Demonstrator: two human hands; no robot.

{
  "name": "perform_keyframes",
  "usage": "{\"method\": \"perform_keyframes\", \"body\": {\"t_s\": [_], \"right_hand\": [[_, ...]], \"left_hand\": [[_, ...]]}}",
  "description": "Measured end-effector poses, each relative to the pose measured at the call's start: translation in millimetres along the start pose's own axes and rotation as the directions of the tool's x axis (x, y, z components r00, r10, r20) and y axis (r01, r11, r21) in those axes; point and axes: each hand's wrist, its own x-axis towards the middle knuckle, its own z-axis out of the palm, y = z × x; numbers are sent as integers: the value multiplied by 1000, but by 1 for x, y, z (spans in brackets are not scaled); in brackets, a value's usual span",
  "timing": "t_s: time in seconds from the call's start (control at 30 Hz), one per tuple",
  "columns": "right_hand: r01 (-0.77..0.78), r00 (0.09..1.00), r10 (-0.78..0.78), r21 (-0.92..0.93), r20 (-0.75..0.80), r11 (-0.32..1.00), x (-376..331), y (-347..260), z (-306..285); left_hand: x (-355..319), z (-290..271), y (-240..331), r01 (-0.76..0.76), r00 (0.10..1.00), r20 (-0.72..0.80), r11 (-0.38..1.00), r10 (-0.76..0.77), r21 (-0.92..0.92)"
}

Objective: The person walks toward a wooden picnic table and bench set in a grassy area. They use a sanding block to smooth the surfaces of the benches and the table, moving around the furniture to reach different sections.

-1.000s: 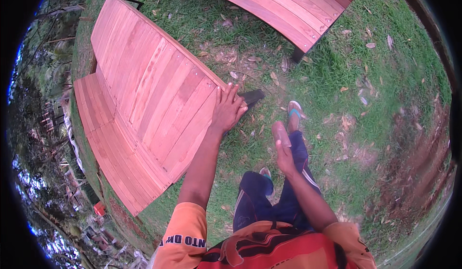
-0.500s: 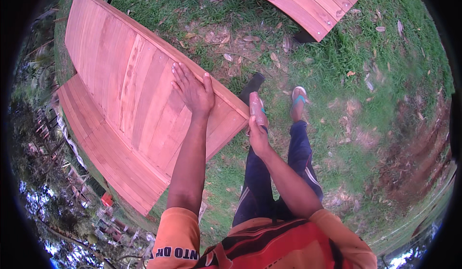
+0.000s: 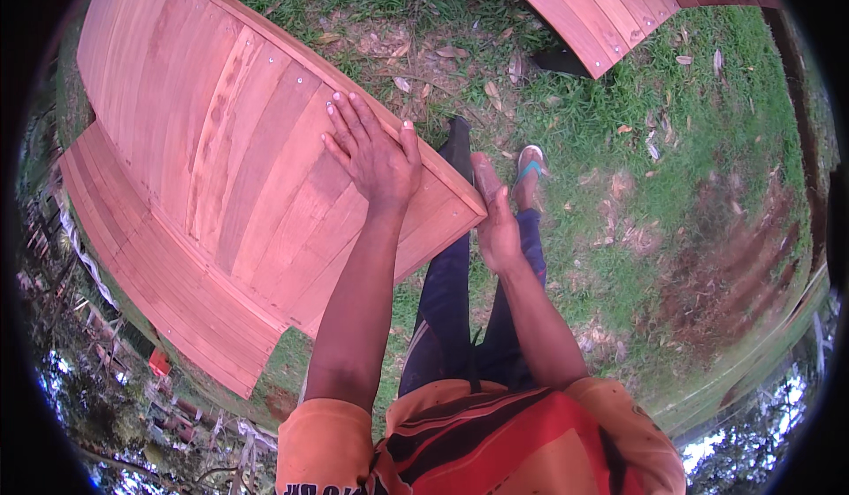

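Observation:
My left hand [image 3: 380,154] lies flat on the reddish wooden picnic table top [image 3: 292,176], fingers spread close to its long far edge. At the table's near right corner is my right hand [image 3: 500,230], its thumb raised. A flat pinkish piece [image 3: 484,172], like a folded sheet of sandpaper, appears to be in it against the corner; the fingers partly blend with it, so its kind is unclear. Screw heads dot the slatted top. A lower slatted bench seat [image 3: 168,265] runs along the table's left side.
Another curved slatted wooden piece [image 3: 584,8] stands at the upper right on a dark support [image 3: 562,61]. A dark leg [image 3: 457,145] shows beside the table edge. Grass [image 3: 610,230] with dry leaves lies underfoot, with bare soil [image 3: 734,274] at right. A small red object [image 3: 159,362] sits beyond the bench.
The view has shifted, and table and bench sit further left. My left hand stays flat on the top. The right hand has turned at the corner, its thumb now on the right.

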Motion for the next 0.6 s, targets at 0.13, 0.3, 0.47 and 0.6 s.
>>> {"method": "perform_keyframes", "body": {"t_s": [0.13, 0.3, 0.47, 0.6], "right_hand": [[-76, 961, 77, 15, -267, 997, 32, -9, 3], [-55, 981, 18, -189, -191, 980, 25, -22, -10], [-198, 976, 179, -153, -128, 968, 46, -17, -34], [-41, 989, 11, -200, -147, 979, 7, -17, 23]], "left_hand": [[2, 3, -5, 3, 1000, -6, 1000, -3, -1], [2, 4, -3, 18, 1000, 3, 1000, -18, -11], [2, 2, -5, 47, 998, 35, 999, -47, -12], [5, 3, -3, 66, 996, 60, 997, -63, -44]]}}
